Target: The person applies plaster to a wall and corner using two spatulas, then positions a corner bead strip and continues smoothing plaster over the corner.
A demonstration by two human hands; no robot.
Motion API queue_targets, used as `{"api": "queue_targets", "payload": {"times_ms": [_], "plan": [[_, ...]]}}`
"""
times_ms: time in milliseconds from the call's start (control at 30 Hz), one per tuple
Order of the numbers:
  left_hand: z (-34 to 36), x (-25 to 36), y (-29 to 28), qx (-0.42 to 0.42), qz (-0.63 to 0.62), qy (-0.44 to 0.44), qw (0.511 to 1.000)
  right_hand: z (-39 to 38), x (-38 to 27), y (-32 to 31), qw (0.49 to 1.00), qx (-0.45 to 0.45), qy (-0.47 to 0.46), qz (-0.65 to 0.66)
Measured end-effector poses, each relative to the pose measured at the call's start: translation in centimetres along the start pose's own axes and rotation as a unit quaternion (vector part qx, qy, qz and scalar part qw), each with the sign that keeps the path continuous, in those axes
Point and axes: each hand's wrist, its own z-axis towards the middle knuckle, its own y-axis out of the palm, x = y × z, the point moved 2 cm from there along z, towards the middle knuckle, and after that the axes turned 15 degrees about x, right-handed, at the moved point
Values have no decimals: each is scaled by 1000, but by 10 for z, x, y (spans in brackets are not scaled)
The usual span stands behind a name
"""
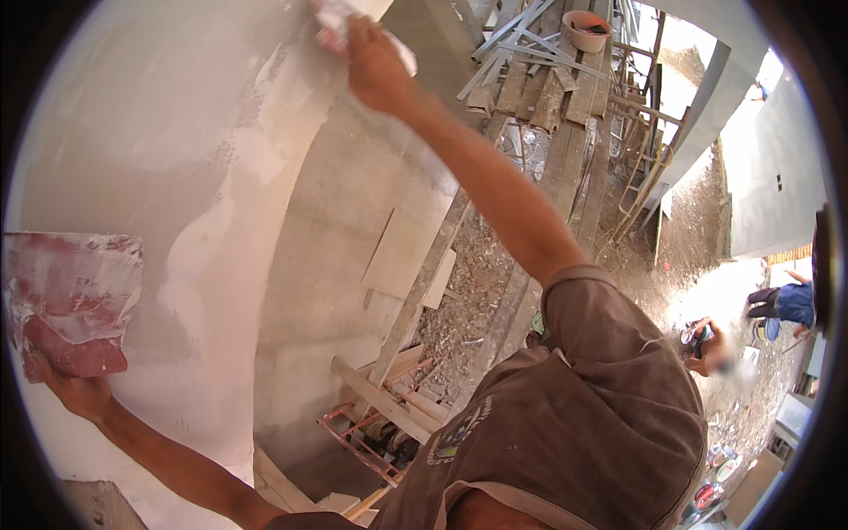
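My left hand [81,395] grips the lower edge of a reddish, plaster-smeared hawk board [75,296] at the far left. Wet white plaster lies across its face. Stretched far up and forward, my right hand [375,66] is closed round a flat trowel [333,18] coated in whitish plaster, at or very near the wall. The trowel's blade is partly covered by my fingers, and contact with the wall cannot be made out. The wall [199,115] carries smooth grey-white plaster with a paler, uneven patch running down to its edge.
Scaffold planks [565,177] run below me, bearing metal strips [530,44] and an orange bucket [586,32]. A ladder [645,177] leans beyond them. Rubble [477,291] covers the ground. Two people, one in a blue top [793,302], are far below at right.
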Motion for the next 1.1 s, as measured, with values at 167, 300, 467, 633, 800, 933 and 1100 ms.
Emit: {"api": "queue_targets", "payload": {"times_ms": [167, 300, 467, 633, 800, 933, 1100], "plan": [[-15, -24, -14, 36, -7, 29, 999, -20, -44, -1, 996, -81, -41, 23], [-21, -15, -12, 36, 33, 32, 998, -86, -116, -14, 989, -79, -36, 118], [-29, -24, -13, 66, -10, 19, 998, -141, -178, -70, 942, -245, -105, 203], [-30, -18, -15, 41, 40, -22, 998, -124, -78, -83, 826, -147, 283, 464], [-37, -46, -26, 44, -23, -33, 998, -147, 40, -68, 767, 46, 463, 441], [-14, -12, -22, 55, -44, 20, 997, -152, 45, -24, 659, 138, 487, 556], [6, 33, -18, 53, -39, 78, 995, -144, 57, 26, 580, 195, 509, 606]]}}
